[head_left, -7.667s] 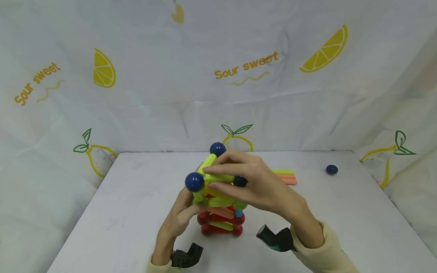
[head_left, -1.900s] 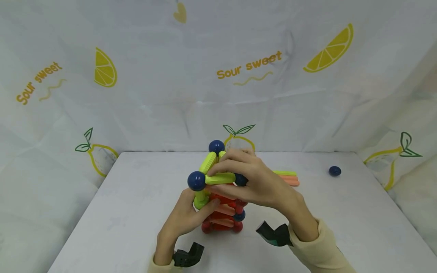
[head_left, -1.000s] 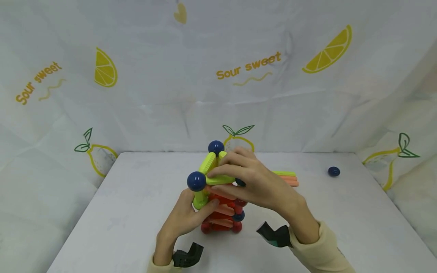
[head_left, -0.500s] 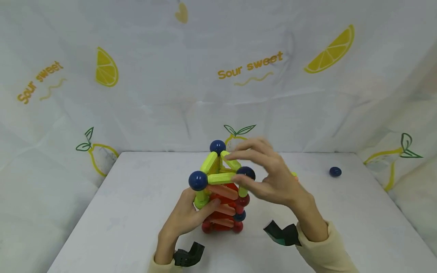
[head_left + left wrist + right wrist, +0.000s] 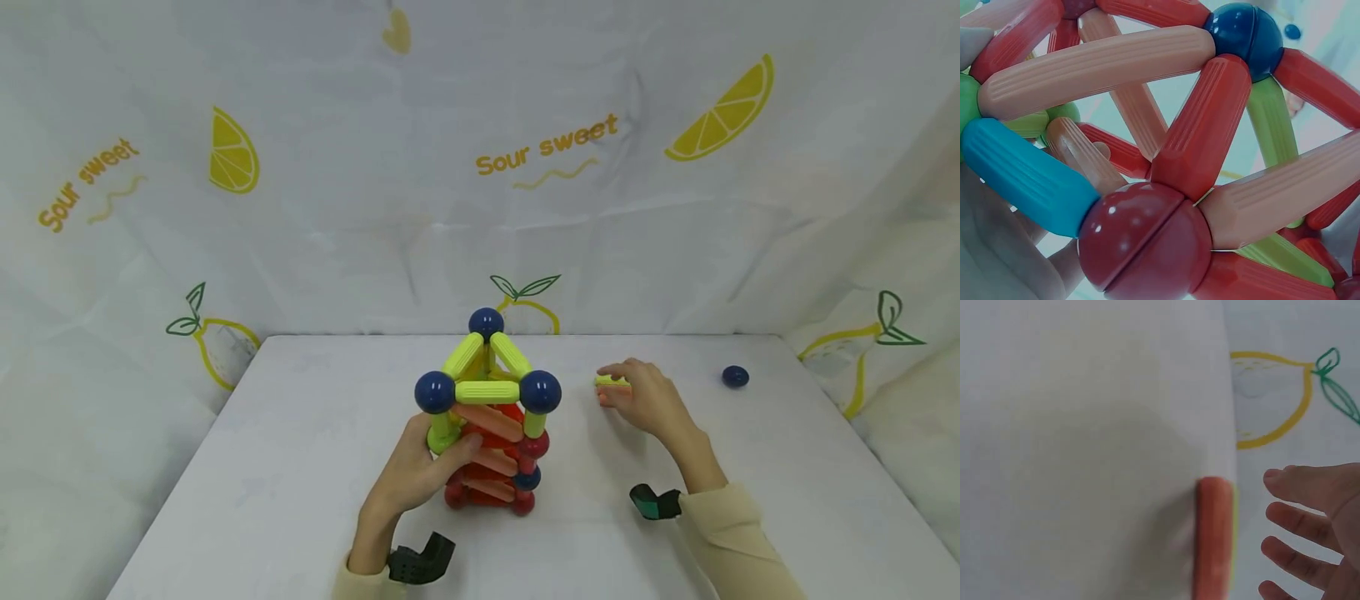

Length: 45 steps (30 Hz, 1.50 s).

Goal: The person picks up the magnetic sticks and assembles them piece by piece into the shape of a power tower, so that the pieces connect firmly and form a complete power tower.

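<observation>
A tower of magnetic rods and balls [image 5: 489, 421] stands mid-table. Its top is a triangle of yellow-green rods [image 5: 487, 392] joined by blue balls [image 5: 540, 392]; lower down are red and orange rods with red balls. My left hand [image 5: 416, 467] grips the tower's left side, thumb across the front, fingers partly hidden behind it. The left wrist view shows a blue rod [image 5: 1029, 178] and a dark red ball [image 5: 1144, 244] close by. My right hand [image 5: 648, 400] reaches over loose orange and yellow-green rods [image 5: 615, 390]; in the right wrist view its fingers are spread beside an orange rod [image 5: 1213, 537].
One loose blue ball [image 5: 735, 377] lies on the white table [image 5: 300, 467] at the back right. Behind the table's far edge hangs a white cloth [image 5: 360, 250] printed with lemons and lettering.
My right hand has let go of the yellow-green rod on the tower's top and moved right to the loose rods. My left hand keeps its grip on the tower.
</observation>
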Available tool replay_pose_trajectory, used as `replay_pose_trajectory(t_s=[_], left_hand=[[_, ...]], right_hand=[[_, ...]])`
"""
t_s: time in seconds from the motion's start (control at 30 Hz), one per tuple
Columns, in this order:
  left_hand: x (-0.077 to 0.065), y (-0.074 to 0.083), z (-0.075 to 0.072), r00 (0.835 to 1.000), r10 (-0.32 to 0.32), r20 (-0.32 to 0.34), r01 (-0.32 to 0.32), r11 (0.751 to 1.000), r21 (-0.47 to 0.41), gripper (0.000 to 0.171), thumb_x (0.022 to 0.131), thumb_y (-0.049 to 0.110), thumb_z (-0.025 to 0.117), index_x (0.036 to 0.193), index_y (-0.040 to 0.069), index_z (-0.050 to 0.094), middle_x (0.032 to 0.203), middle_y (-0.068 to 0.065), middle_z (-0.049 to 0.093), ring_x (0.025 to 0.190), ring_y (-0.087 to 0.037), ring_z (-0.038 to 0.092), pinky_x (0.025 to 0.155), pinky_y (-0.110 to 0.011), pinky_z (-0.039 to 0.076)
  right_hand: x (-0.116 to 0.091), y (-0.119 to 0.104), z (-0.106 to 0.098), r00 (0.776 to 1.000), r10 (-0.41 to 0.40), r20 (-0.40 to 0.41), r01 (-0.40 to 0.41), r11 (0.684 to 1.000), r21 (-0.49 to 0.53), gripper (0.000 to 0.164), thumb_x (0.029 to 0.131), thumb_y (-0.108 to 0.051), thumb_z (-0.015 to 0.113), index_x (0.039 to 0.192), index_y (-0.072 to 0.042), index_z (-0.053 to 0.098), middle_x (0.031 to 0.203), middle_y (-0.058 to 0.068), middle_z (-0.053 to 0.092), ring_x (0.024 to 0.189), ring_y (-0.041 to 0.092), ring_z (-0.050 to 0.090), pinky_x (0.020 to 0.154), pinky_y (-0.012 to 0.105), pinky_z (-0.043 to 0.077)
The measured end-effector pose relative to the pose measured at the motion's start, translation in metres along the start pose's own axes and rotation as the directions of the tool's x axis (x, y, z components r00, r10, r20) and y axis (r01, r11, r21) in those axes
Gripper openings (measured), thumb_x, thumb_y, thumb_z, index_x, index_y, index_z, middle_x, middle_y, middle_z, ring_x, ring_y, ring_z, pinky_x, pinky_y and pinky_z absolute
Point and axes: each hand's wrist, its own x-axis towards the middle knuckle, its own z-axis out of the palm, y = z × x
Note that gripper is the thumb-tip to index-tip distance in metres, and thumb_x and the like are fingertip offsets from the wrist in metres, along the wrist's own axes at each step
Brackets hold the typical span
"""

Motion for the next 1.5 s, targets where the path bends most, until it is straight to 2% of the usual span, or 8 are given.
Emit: replay_pose_trajectory(t_s=[0.17,0.33,0.53,0.73,0.9,1.07,1.27,1.5], left_hand=[[0.0,0.001,0.001,1.0,-0.003,-0.003,0.003,1.0,-0.009,0.044,0.1,0.016,0.061,0.143,0.019,0.051,0.125,-0.007,0.071,0.113,-0.013,0.068,0.102,-0.031,0.055],[0.0,0.0,0.001,1.0,-0.01,-0.005,0.01,1.0,-0.008,0.045,0.1,0.016,0.06,0.144,0.02,0.05,0.126,-0.008,0.071,0.112,-0.013,0.068,0.101,-0.03,0.055],[0.0,-0.001,0.001,1.0,-0.01,-0.001,0.01,1.0,-0.005,0.044,0.101,0.018,0.06,0.143,0.02,0.051,0.126,-0.007,0.071,0.113,-0.012,0.068,0.102,-0.029,0.054],[0.0,0.001,0.002,0.999,-0.048,-0.001,0.048,0.999,0.011,0.043,0.101,0.02,0.06,0.143,0.023,0.052,0.127,-0.003,0.071,0.114,-0.012,0.068,0.103,-0.029,0.053],[0.0,0.003,0.004,0.997,-0.078,0.008,0.078,0.997,0.022,0.043,0.101,0.022,0.06,0.143,0.024,0.052,0.128,-0.002,0.071,0.114,-0.012,0.069,0.103,-0.029,0.053],[0.001,0.005,0.006,0.997,-0.075,-0.004,0.075,0.997,0.034,0.046,0.101,0.021,0.062,0.145,0.025,0.05,0.129,0.0,0.07,0.115,-0.013,0.068,0.103,-0.03,0.053],[0.002,0.005,0.008,0.998,-0.061,-0.002,0.061,0.997,0.049,0.047,0.101,0.02,0.062,0.146,0.026,0.049,0.131,0.001,0.07,0.118,-0.013,0.067,0.104,-0.032,0.053],[0.003,0.007,0.009,0.998,-0.059,0.0,0.059,0.997,0.052,0.049,0.1,0.02,0.063,0.147,0.024,0.047,0.133,-0.001,0.069,0.119,-0.013,0.066,0.106,-0.041,0.054]], right_hand=[[-0.006,0.027,0.02,0.997,0.06,0.04,-0.057,0.996,-0.063,0.033,0.09,-0.015,0.075,0.119,0.002,0.074,0.102,0.026,0.07,0.09,0.04,0.066,0.077,0.058,0.055],[-0.01,0.033,0.028,0.999,0.042,0.006,-0.041,0.993,-0.107,0.035,0.088,-0.017,0.079,0.12,-0.001,0.074,0.107,0.028,0.071,0.094,0.043,0.067,0.074,0.062,0.054],[-0.013,0.025,0.021,0.998,0.061,0.031,-0.06,0.998,-0.034,0.034,0.095,-0.022,0.072,0.121,0.0,0.073,0.089,0.015,0.069,0.077,0.023,0.058,0.063,0.034,0.046],[-0.012,-0.025,-0.021,0.985,-0.052,-0.165,0.075,0.988,0.138,0.032,0.094,-0.019,0.074,0.119,0.001,0.073,0.095,0.017,0.073,0.082,0.028,0.069,0.064,0.026,0.054],[-0.018,-0.09,-0.067,0.915,-0.089,-0.394,0.212,0.936,0.282,0.034,0.091,-0.016,0.077,0.123,-0.006,0.072,0.098,0.014,0.073,0.085,0.017,0.069,0.069,0.011,0.053],[-0.031,-0.147,-0.101,0.846,-0.12,-0.52,0.366,0.839,0.403,0.034,0.087,-0.008,0.079,0.121,-0.01,0.074,0.09,0.003,0.073,0.079,0.004,0.066,0.068,0.013,0.056],[-0.039,-0.185,-0.114,0.805,-0.198,-0.559,0.495,0.744,0.45,0.034,0.084,0.0,0.079,0.116,-0.012,0.076,0.086,-0.001,0.074,0.075,0.011,0.068,0.064,0.021,0.058],[-0.039,-0.189,-0.103,0.825,-0.247,-0.509,0.495,0.75,0.439,0.037,0.084,-0.001,0.079,0.12,-0.01,0.075,0.088,0.004,0.075,0.078,0.008,0.068,0.066,0.022,0.06]])
